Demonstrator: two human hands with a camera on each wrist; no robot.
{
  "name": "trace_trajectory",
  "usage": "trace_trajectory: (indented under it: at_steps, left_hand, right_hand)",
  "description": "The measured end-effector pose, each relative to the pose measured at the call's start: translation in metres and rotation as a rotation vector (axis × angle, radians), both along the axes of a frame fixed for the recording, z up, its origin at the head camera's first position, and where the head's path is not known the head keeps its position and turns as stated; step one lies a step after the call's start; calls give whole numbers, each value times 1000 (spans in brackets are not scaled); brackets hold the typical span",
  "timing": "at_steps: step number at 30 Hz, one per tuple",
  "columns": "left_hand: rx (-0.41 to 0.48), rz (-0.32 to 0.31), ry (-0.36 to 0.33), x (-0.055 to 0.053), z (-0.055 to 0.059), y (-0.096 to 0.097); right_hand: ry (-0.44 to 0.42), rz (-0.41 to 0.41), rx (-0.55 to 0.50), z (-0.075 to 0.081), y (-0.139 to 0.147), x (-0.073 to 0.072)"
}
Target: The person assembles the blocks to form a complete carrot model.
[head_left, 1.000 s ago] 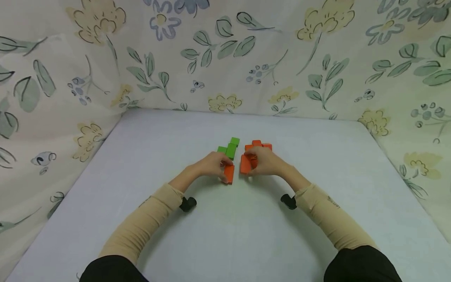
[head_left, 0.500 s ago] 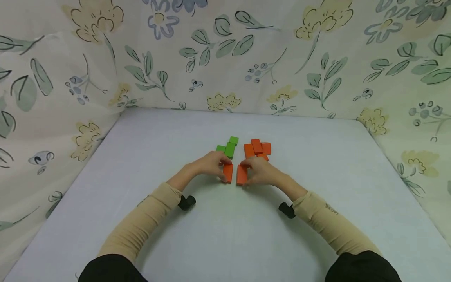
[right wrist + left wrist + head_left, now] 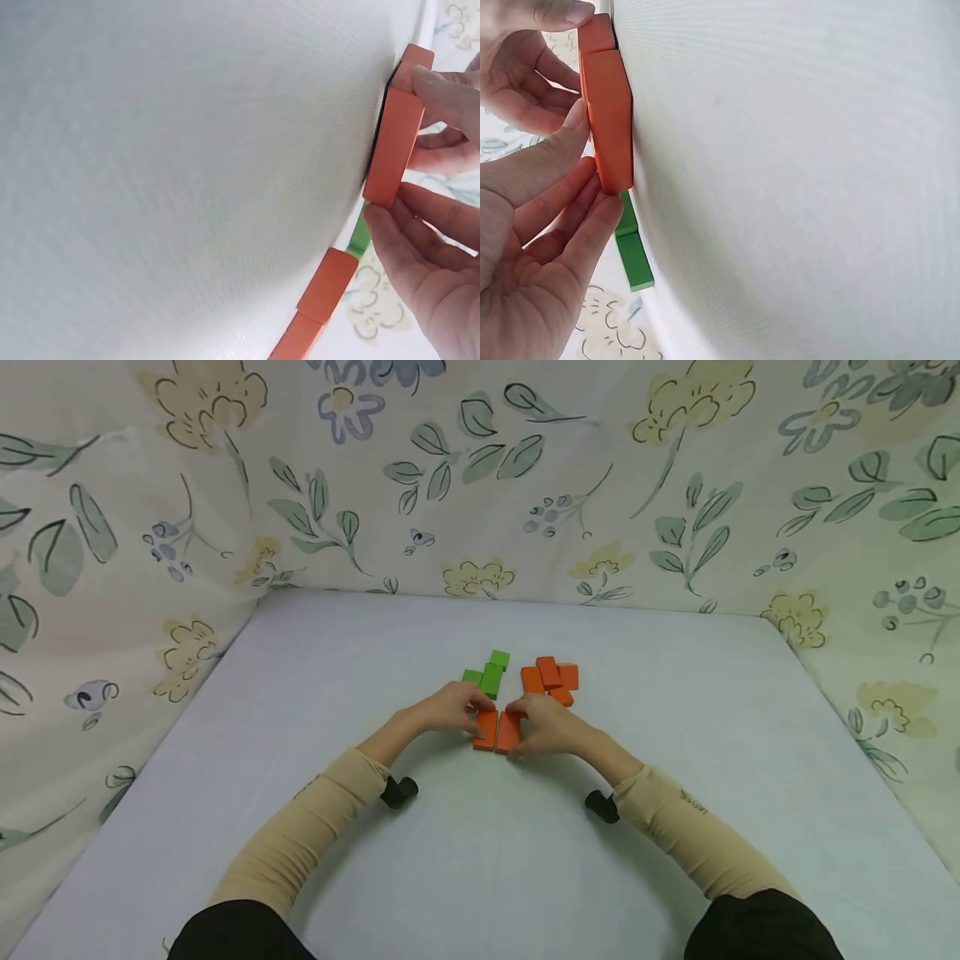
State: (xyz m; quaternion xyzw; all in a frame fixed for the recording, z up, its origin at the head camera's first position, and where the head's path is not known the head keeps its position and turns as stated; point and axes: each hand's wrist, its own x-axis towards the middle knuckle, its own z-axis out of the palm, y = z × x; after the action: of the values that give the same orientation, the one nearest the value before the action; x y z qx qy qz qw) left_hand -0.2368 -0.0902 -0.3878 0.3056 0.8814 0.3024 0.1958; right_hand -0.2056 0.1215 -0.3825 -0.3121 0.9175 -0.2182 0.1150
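Note:
Two flat orange blocks lie side by side on the white table, a thin gap between them. My left hand pinches the left orange block, its thumb at the near end and fingers at the far end. On the right orange block, my right hand has a like grip. Close up in the left wrist view, the left orange block sits between thumb and fingers of the left hand. The right wrist view shows the right orange block held by the right hand.
Just behind the left hand lie several green blocks, touching in a stepped group. Several orange blocks cluster behind the right hand, one set at an angle. A floral cloth hangs behind the white table.
My right hand has brought its orange block leftward and toward me, out of the orange cluster, up beside the left block. The left hand has stayed nearly still.

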Motion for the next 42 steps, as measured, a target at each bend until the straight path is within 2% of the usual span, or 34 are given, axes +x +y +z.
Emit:
trace_trajectory:
  at_steps: [10, 18, 31, 36, 39, 42]
  left_hand:
    - [-14, 3, 7, 2, 1, 3]
    - [-16, 41, -10, 5, 5, 7]
    - [11, 85, -29, 5, 3, 6]
    - [-7, 109, -23, 4, 3, 8]
    - [-18, 132, -22, 4, 3, 10]
    - [-16, 148, -27, 4, 3, 13]
  right_hand:
    - [-26, -4, -4, -1, -1, -1]
    - [-17, 11, 5, 1, -1, 1]
    - [-16, 7, 24, 0, -3, 0]
    - [-8, 8, 31, 0, -4, 1]
    - [-17, 21, 50, 1, -4, -1]
    - [-82, 3, 26, 9, 1, -6]
